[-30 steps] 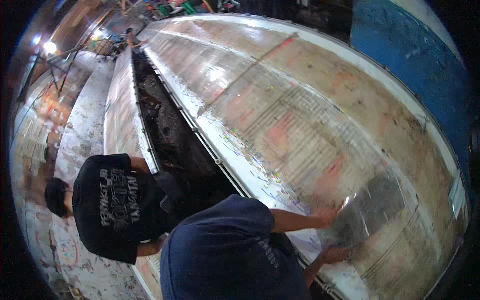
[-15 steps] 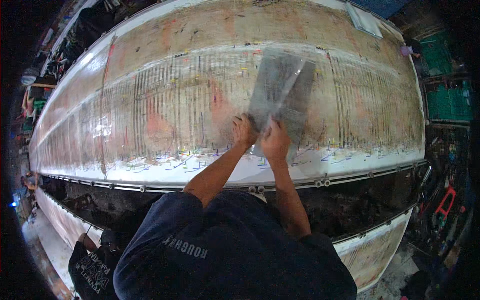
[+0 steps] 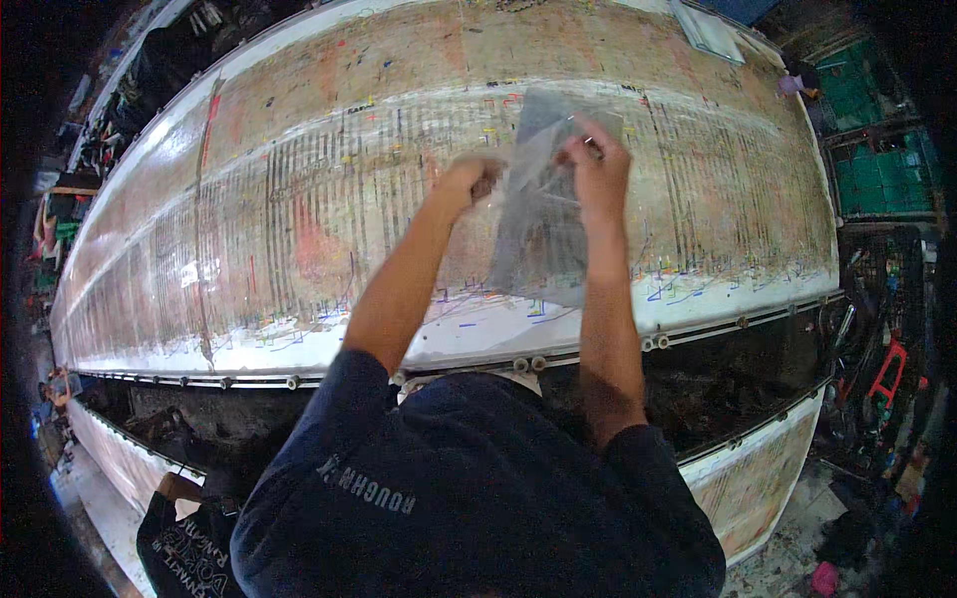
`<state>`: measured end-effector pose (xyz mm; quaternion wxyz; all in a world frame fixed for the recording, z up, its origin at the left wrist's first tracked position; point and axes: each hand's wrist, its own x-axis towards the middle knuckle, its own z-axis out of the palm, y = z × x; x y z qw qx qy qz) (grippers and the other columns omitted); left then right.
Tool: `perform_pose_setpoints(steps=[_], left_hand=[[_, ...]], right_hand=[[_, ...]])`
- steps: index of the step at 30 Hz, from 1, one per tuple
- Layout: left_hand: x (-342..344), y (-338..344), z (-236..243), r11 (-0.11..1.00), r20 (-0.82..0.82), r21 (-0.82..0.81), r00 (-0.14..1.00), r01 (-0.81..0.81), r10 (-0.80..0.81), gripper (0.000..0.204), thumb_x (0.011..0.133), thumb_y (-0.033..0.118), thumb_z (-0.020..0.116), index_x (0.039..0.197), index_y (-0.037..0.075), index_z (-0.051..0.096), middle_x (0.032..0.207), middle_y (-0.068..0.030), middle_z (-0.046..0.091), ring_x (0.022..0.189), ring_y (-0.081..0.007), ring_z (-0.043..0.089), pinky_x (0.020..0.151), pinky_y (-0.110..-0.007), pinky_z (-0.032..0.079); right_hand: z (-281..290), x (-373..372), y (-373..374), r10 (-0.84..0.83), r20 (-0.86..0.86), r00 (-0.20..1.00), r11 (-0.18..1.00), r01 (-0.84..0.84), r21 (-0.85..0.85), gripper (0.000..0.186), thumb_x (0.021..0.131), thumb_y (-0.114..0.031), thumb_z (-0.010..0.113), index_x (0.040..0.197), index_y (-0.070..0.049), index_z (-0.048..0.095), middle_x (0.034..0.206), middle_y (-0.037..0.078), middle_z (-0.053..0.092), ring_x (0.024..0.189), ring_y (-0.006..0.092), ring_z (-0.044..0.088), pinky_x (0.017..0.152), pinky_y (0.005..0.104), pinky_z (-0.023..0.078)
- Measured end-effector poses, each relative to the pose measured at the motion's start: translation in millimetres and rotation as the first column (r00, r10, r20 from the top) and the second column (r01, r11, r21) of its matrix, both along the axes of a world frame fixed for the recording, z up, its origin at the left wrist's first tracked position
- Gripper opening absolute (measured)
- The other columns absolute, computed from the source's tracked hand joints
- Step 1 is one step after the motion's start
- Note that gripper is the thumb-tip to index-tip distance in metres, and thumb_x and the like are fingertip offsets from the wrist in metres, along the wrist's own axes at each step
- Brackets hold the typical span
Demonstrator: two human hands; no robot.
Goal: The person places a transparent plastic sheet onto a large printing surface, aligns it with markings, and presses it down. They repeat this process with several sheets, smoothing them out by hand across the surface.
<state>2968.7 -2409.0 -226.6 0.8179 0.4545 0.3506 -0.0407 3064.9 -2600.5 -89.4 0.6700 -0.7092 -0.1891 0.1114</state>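
A grey, see-through plastic sheet [image 3: 538,239] lies across the long, stained table [image 3: 329,189] in front of me, with a paler fold in its upper part. At the sheet's left edge my left hand [image 3: 471,184] is closed, fingers curled and somewhat blurred; what sits in its fingertips is too small to make out. My right hand [image 3: 603,169] is over the upper right of the sheet, its thumb and fingers bent together on the plastic by the fold. Dark stripes and small coloured marks cover the tabletop around and beneath the sheet.
A metal rail with round rollers [image 3: 528,365] runs along the near table edge. A pale flat packet [image 3: 710,35] rests at the far right. Another person in a dark shirt [image 3: 189,538] is at lower left, beside a second table [image 3: 743,488]. A red frame [image 3: 887,371] stands at right.
Both hands have moved away from me, from the sheet's near end to its upper half, and have spread apart. The pale fold is now between them.
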Motion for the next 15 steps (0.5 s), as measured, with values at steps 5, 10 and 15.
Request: perform_pose_setpoints(steps=[5, 10, 15], left_hand=[[83, 137, 88, -0.156, -0.259, 0.965, 0.865, 0.211, -0.430, 0.024, 0.081, 0.021, 0.062, 0.068, 0.002, 0.069, 0.066, -0.0126, 0.066, 0.059, -0.0219, 0.063, 0.058, -0.039, 0.050], [96, 169, 227, 0.202, -0.063, 0.969, 0.935, 0.141, -0.348, 0.023, 0.093, 0.012, 0.055, 0.109, 0.001, 0.067, 0.073, -0.0052, 0.062, 0.061, -0.0158, 0.054, 0.055, -0.034, 0.042], [-7, 170, 279, 0.478, 0.702, 0.673, 0.692, -0.565, -0.170, 0.016, 0.095, 0.017, 0.057, 0.093, 0.004, 0.066, 0.065, 0.0011, 0.055, 0.054, -0.0102, 0.047, 0.049, -0.028, 0.036]], right_hand=[[84, 20, 49, 0.077, 0.032, 0.997, 0.996, -0.076, -0.042, 0.038, 0.082, 0.000, 0.060, 0.119, 0.001, 0.069, 0.080, 0.009, 0.069, 0.063, 0.0155, 0.066, 0.058, 0.0275, 0.053], [169, -5, 73, 0.034, 0.246, 0.969, 0.997, -0.049, 0.055, 0.039, 0.095, -0.007, 0.056, 0.133, 0.000, 0.059, 0.080, 0.005, 0.064, 0.071, 0.0166, 0.064, 0.064, 0.0314, 0.053], [179, -71, 100, 0.121, 0.274, 0.954, 0.959, -0.183, 0.215, 0.055, 0.093, -0.005, 0.057, 0.147, -0.009, 0.049, 0.082, 0.005, 0.064, 0.068, 0.0140, 0.063, 0.061, 0.0299, 0.052]])
